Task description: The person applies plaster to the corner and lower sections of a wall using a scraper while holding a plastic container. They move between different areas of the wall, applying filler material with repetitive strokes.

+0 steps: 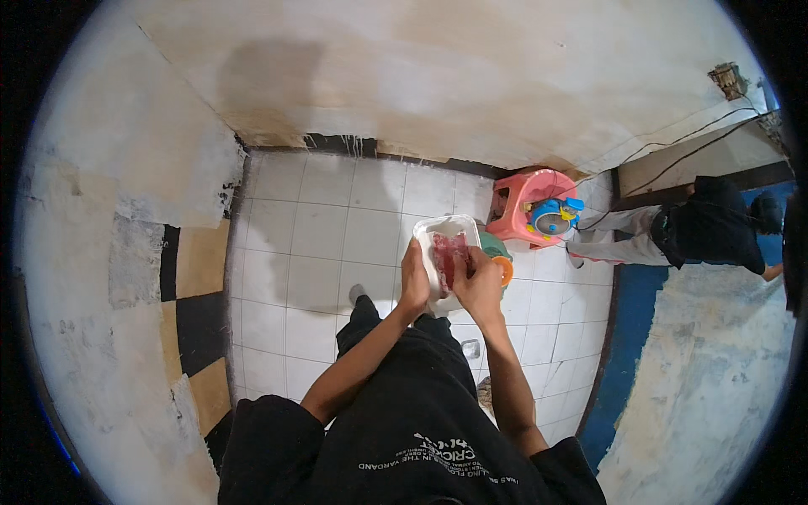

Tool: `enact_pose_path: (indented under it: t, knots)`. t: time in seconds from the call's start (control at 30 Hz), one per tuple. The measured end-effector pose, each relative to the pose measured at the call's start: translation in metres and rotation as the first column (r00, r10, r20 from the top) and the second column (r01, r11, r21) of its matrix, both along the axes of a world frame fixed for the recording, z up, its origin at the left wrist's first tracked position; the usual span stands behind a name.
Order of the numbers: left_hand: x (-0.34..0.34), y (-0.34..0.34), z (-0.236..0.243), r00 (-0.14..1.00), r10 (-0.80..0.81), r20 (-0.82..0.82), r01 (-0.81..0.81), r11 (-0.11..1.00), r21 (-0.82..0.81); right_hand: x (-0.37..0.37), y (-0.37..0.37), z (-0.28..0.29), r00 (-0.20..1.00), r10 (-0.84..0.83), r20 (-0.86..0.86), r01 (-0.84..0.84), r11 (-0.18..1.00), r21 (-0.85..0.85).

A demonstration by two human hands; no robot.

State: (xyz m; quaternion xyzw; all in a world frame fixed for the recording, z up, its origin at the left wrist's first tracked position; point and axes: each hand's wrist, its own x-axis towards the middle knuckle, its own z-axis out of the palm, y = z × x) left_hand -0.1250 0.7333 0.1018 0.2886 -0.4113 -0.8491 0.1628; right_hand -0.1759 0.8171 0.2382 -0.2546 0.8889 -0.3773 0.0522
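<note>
Device on stool; tray left of stool, person right.

Two bare arms reach up the frame from the short, loose black cloth sleeves at its lower edge. The left forearm slants up and rightward to a left wrist held nearly straight; the left hand, just right of centre, points upward in a closed grip, most of its fingers hidden. The right forearm rises steeply, leaning leftward, to the right hand, turned back-up beside the left one, fingers bent and pointing up-left.
</note>
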Motion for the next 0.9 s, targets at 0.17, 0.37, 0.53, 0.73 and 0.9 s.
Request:
enact_pose_path:
  t: [0.17, 0.37, 0.53, 0.73, 0.9]
  knots:
    - [0.016, -0.05, 0.006, 0.997, 0.064, -0.037, -0.06, 0.995, 0.085, 0.032, -0.055, 0.024, 0.993, -0.028, -0.111, 0.023, 0.999, -0.043]
    - [0.029, -0.085, 0.012, 0.993, 0.119, -0.014, -0.116, 0.984, 0.138, 0.034, -0.095, 0.017, 0.974, 0.094, -0.206, -0.083, 0.995, 0.064]
    - [0.027, -0.096, 0.017, 0.983, 0.182, -0.009, -0.18, 0.978, 0.105, 0.025, -0.107, 0.011, 0.977, 0.108, -0.183, -0.09, 0.99, 0.105]
    - [0.021, -0.114, 0.016, 0.963, 0.268, -0.037, -0.26, 0.955, 0.14, 0.013, -0.125, 0.02, 0.967, 0.158, -0.201, -0.152, 0.987, 0.046]
    - [-0.001, -0.135, 0.012, 0.962, 0.271, -0.044, -0.263, 0.956, 0.128, -0.004, -0.149, 0.016, 0.989, 0.113, -0.091, -0.105, 0.99, 0.091]
